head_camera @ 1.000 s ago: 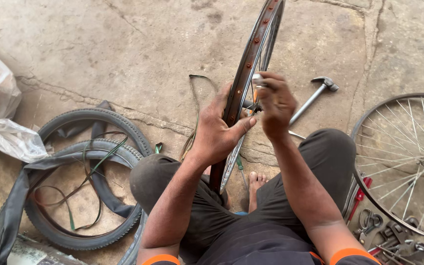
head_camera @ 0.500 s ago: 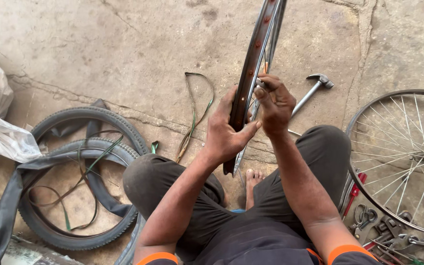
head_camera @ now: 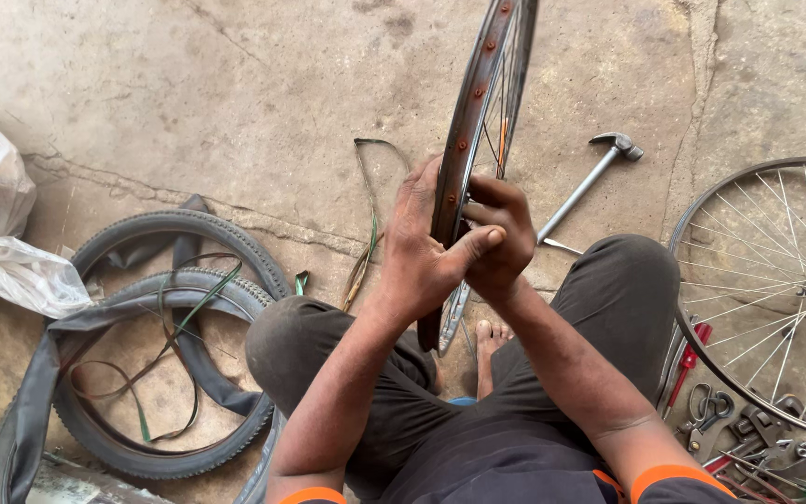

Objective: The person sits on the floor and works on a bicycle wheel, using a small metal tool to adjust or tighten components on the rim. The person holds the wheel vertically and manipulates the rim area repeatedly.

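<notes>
Rusty steel, the rim (head_camera: 474, 121) stands upright on edge between the knees of a seated person, its upper part running out of the top of the view and its lower end down by a bare foot (head_camera: 488, 347); thin spokes show inside it. The left hand (head_camera: 424, 245) lies flat against the rim's near side, fingers stretched up along the metal and the thumb hooked across to the right, so it grips the rim; the right hand (head_camera: 499, 235) is curled closed on the rim's other side, fingers bent in toward the spokes, touching the left thumb; whether it pinches some small thing there I cannot tell.

On the concrete floor (head_camera: 235, 84), right of the rim, lies a hammer (head_camera: 593, 181) with a metal shaft, near but apart from the hands; a loose strip (head_camera: 369, 219) lies just left of the rim. Well to the left sit two black tyres (head_camera: 170, 373) overlapping, with a slack inner tube (head_camera: 34, 392) draped round them and thin bands lying across them; a clear plastic bag (head_camera: 11, 252) is beyond them at the left edge. At the right stands a second wheel (head_camera: 776, 289) with bright spokes; below it lie scissors (head_camera: 709, 411), a red-handled screwdriver (head_camera: 687, 359) and other small tools in a heap.
</notes>
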